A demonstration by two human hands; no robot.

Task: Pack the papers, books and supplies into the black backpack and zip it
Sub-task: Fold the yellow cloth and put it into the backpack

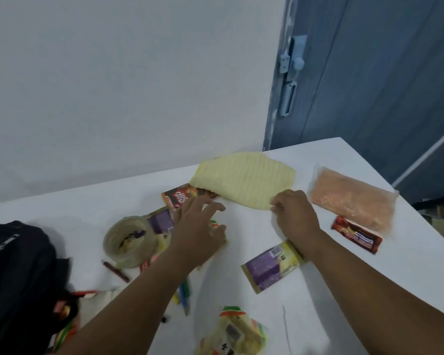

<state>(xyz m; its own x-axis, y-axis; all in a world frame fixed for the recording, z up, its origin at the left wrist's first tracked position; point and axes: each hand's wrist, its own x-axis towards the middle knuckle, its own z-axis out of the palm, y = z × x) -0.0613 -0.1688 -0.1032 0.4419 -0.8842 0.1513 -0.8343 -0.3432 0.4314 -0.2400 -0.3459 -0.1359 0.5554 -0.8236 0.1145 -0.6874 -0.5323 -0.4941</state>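
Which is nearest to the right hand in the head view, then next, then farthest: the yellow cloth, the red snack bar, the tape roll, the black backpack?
From the right hand:
1. Yellow cloth, touching its fingers, just beyond.
2. Red snack bar, to its right.
3. Tape roll, to its left, past the left hand.
4. Black backpack, at the far left edge.

Two bare forearms, no sleeves in view; left hand (199, 224), right hand (294, 213) without rings, watch, gloves.
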